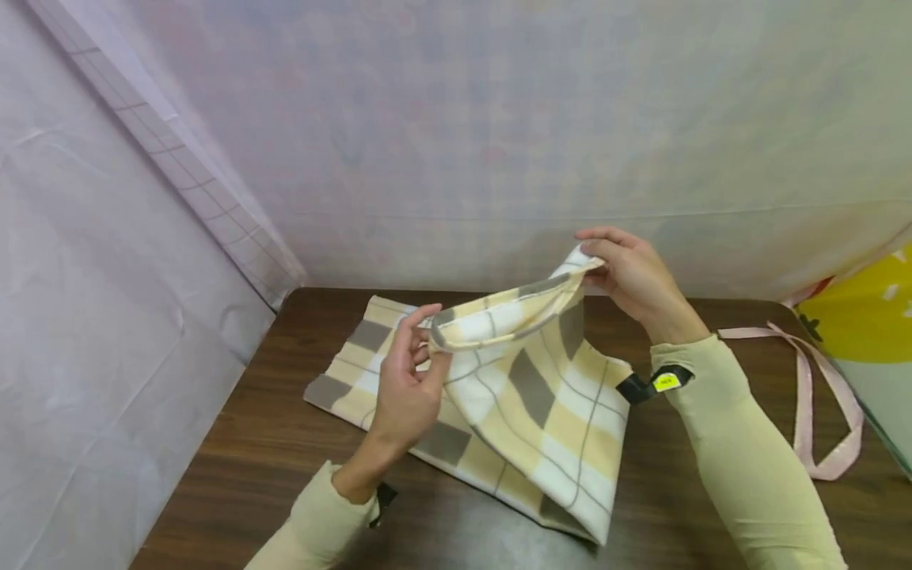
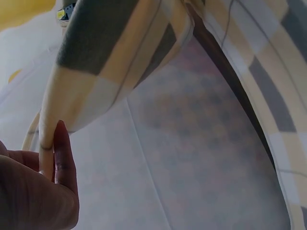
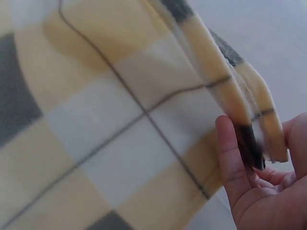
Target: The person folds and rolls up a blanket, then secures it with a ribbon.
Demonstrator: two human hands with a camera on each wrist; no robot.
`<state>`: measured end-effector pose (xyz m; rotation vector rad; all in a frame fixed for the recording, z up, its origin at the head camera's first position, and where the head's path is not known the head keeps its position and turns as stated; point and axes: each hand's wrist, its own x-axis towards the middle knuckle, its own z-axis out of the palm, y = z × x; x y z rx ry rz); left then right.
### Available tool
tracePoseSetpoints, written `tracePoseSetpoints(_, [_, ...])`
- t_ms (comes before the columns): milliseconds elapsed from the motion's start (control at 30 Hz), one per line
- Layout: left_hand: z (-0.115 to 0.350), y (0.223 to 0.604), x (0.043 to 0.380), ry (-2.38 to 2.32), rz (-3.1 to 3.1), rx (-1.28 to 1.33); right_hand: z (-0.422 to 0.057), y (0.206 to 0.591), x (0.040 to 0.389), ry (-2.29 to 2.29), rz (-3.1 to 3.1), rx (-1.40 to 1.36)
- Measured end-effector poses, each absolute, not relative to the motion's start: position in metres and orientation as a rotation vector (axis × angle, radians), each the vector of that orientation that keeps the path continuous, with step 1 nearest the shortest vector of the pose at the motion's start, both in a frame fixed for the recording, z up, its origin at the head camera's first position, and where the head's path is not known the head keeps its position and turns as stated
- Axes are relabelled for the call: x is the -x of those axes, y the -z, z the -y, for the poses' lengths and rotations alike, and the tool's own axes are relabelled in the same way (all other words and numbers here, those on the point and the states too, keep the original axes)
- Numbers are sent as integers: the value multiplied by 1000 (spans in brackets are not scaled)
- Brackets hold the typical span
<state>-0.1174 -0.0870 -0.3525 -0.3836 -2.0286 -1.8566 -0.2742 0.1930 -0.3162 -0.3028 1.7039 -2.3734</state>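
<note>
A plaid fleece cloth (image 1: 563, 396) in cream, white and grey is partly lifted off the brown table, its upper edge stretched between both hands. My left hand (image 1: 412, 388) pinches the near left corner of that edge between thumb and fingers; the left wrist view shows the cloth (image 2: 91, 91) held at its border. At the far right corner, my right hand (image 1: 630, 273) grips the edge, and in the right wrist view folded layers of cloth (image 3: 225, 81) lie between thumb and fingers. Between the hands the edge gapes in two layers. The lower part of the cloth rests on the table.
The dark wood table (image 1: 249, 443) stands against a pale sheet wall (image 1: 463, 142), with another white sheet (image 1: 107, 317) on the left. A pink strap (image 1: 805, 412) lies on the right side, near a yellow and pale item (image 1: 862, 317) at the right edge.
</note>
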Motion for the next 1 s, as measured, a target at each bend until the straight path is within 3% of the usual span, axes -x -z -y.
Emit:
tracePoseSetpoints(600, [177, 347, 119, 1694, 1927, 68, -78, 306, 298, 2174, -1825, 382])
tracePoseSetpoints(1000, [221, 376, 126, 1628, 2099, -338, -7, 334, 319, 2143, -1791, 345])
